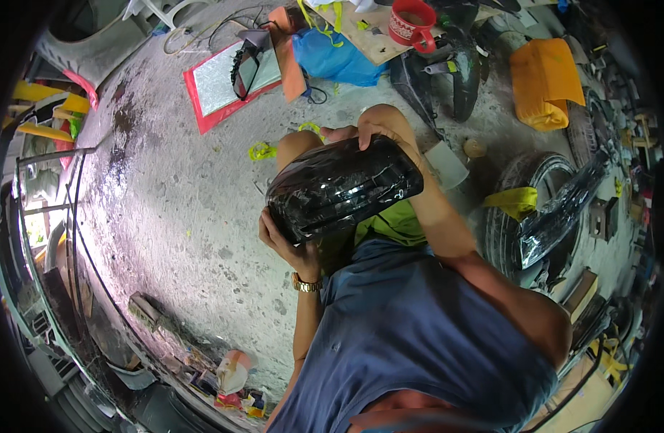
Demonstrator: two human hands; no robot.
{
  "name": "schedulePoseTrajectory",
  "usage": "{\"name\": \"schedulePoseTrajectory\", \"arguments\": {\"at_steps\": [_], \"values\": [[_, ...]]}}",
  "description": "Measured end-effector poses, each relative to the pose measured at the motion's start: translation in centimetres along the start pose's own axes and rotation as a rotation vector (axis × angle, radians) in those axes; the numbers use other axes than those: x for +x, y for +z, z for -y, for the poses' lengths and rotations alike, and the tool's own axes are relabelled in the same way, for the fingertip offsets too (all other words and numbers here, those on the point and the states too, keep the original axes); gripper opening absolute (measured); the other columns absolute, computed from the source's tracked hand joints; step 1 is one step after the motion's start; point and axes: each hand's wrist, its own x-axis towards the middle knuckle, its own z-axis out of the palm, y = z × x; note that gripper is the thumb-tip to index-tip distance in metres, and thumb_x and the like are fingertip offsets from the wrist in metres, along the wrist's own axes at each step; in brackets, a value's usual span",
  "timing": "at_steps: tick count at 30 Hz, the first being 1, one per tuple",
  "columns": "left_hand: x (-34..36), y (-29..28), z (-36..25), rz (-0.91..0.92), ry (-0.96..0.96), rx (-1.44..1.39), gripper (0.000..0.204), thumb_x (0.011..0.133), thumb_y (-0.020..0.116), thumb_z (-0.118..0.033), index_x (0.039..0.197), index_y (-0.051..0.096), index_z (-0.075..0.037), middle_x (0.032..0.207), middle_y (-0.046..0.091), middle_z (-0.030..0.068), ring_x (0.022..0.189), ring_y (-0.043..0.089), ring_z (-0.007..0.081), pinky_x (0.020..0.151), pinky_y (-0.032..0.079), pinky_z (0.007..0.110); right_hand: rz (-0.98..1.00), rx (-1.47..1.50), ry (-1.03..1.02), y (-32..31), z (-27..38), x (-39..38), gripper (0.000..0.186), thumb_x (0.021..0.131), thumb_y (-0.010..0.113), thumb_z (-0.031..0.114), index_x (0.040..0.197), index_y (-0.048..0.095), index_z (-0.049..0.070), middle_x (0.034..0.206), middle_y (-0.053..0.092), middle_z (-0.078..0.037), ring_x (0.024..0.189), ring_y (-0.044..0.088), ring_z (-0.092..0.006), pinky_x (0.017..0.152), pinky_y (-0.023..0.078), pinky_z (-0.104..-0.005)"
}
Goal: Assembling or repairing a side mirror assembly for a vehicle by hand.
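Observation:
A glossy black shell, shaped like a car side-mirror housing point(343, 186), is held in front of my body above my knees. Streaks of light and a lengthwise groove show on its curved face. My left hand point(292, 245), with a gold-coloured watch on its wrist, is closed around the shell's lower left end. From the far side, my right hand point(372, 133) grips its upper edge, one finger bent over the rim. The underside and the other fingertips are hidden behind the shell.
A red mug point(411, 27) stands on a board at the far side, near a blue plastic bag point(335, 58). A red-edged panel point(234, 79) lies at far left. An orange-yellow roll point(545, 83) and a tyre point(505, 209) are on the right. Metal frames point(76, 209) line the left.

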Motion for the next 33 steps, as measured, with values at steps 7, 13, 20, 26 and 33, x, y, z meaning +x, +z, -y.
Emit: {"name": "schedulePoseTrajectory", "arguments": {"at_steps": [7,13,20,26,33], "values": [[-0.1,1.0,0.6,0.013,-0.044,-0.024,0.105,0.075,0.067,-0.067,0.147,0.031,0.0,0.139,0.035,0.0233,0.13,0.036,0.0384,0.108,0.03,0.048,-0.027,-0.189,-0.051,1.0,0.2,0.2,0.027,0.089,0.06,0.027,0.095,0.059,0.001,0.132,0.052,-0.029,0.135,0.038,-0.0425,0.117,0.013,-0.0563],[-1.2,-0.4,0.4,0.082,0.004,-0.036,0.086,0.076,0.074,-0.033,0.146,0.034,-0.001,0.135,0.039,0.0194,0.124,0.042,0.0336,0.097,0.042,0.042,-0.072,-0.02,0.148,2.0,1.2,0.2,0.026,0.084,0.07,0.016,0.104,0.063,0.0,0.132,0.053,-0.02,0.12,0.055,-0.0266,0.102,0.046,-0.0359],[-3.0,-1.8,-1.0,0.335,-0.016,0.125,0.081,0.071,0.068,-0.014,0.146,0.039,-0.009,0.137,0.041,0.0187,0.12,0.045,0.0347,0.097,0.046,0.041,-0.119,-0.163,0.262,2.6,1.5,0.4,0.035,0.094,0.055,0.028,0.107,0.061,-0.004,0.128,0.056,-0.018,0.117,0.056,-0.0185,0.1,0.045,-0.03],[-0.3,-0.9,-2.7,0.325,0.053,0.067,0.085,0.07,0.069,-0.012,0.148,0.035,-0.008,0.145,0.036,0.0217,0.131,0.039,0.0395,0.108,0.036,0.047,-0.091,-0.244,0.23,2.3,1.0,1.1,0.044,0.093,0.055,0.037,0.109,0.06,-0.004,0.125,0.057,-0.017,0.119,0.054,-0.0188,0.102,0.042,-0.0312],[1.9,-0.2,-3.3,0.407,0.061,0.038,0.085,0.069,0.065,-0.003,0.147,0.034,-0.006,0.147,0.037,0.0222,0.133,0.039,0.0401,0.11,0.035,0.045,-0.173,-0.176,0.152,3.9,1.6,1.9,0.04,0.091,0.061,0.029,0.116,0.059,-0.002,0.125,0.057,-0.015,0.116,0.055,-0.0188,0.102,0.043,-0.0312]]}}
